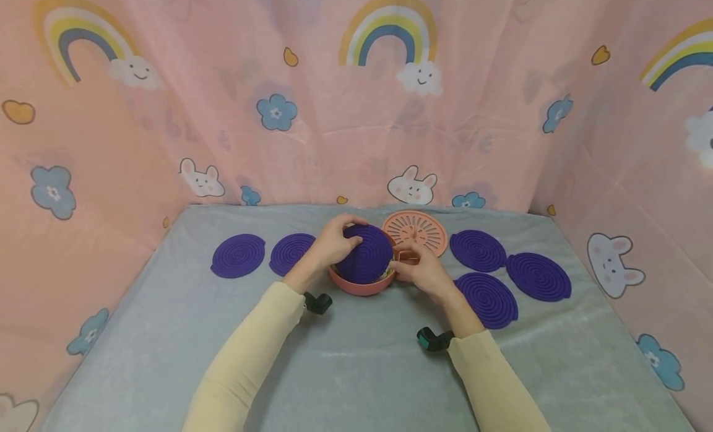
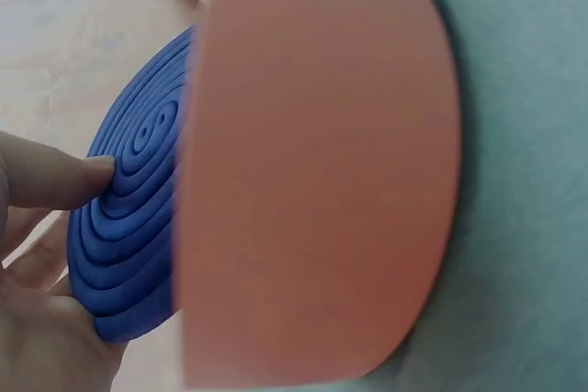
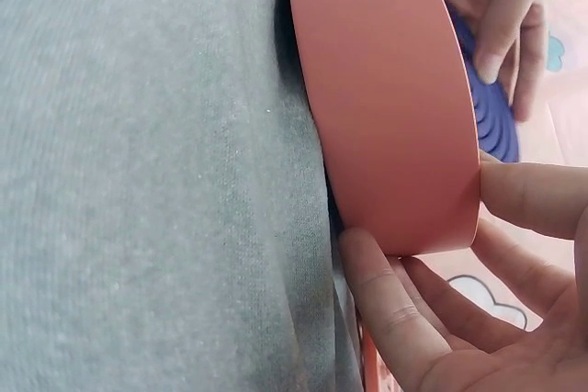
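Observation:
My left hand (image 1: 334, 241) pinches a purple oval coaster (image 1: 366, 255) with concentric ridges, thumb on the ridged face and fingers behind. The coaster is tilted within the mouth of a round pink holder (image 1: 364, 289). In the left wrist view, the holder's wall (image 2: 322, 172) covers the lower part of the coaster (image 2: 133, 218). My right hand (image 1: 421, 271) grips the holder's right side, thumb at the rim and fingers against the wall (image 3: 386, 107). Something yellowish and patterned shows inside the holder beside the coaster; most of the inside is hidden.
A pink slotted disc (image 1: 414, 233) lies just behind the holder. Two purple coasters (image 1: 238, 256) lie to the left and three more purple coasters (image 1: 487, 299) to the right, all on the grey cloth (image 1: 356, 370). A patterned pink curtain (image 1: 334, 147) stands behind the table.

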The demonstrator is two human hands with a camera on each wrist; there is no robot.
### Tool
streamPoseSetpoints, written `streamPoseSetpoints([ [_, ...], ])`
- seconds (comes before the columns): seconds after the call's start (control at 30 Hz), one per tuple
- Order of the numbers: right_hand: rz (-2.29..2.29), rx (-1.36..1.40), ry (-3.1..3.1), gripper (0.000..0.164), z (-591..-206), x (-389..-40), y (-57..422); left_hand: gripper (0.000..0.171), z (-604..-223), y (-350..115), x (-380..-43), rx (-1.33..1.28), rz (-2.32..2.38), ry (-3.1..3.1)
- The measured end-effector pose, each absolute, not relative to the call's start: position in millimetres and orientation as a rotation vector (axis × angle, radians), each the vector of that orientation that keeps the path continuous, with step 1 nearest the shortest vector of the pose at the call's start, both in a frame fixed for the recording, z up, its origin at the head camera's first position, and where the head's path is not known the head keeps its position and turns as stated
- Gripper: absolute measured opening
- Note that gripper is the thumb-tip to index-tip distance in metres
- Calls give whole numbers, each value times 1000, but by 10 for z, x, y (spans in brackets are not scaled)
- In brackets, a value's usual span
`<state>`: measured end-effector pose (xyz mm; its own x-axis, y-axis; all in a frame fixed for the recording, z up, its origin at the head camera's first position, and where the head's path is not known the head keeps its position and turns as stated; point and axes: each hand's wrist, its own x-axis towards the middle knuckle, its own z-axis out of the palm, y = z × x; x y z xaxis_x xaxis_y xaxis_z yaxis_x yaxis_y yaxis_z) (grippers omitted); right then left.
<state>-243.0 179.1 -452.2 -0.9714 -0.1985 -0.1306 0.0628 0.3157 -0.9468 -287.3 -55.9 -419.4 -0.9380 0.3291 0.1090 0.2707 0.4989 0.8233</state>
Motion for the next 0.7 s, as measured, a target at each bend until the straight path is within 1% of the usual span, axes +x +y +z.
streamPoseSetpoints([
  [0.4,-1714,-142,2374,42,-4500,-2441,1785,37,-3884,-915,-2777,617,1564,2721],
  [0.7,-1693,-147,2403,42,-4494,-2423,1769,39,-3806,-1321,-2635,549,1524,2751],
])
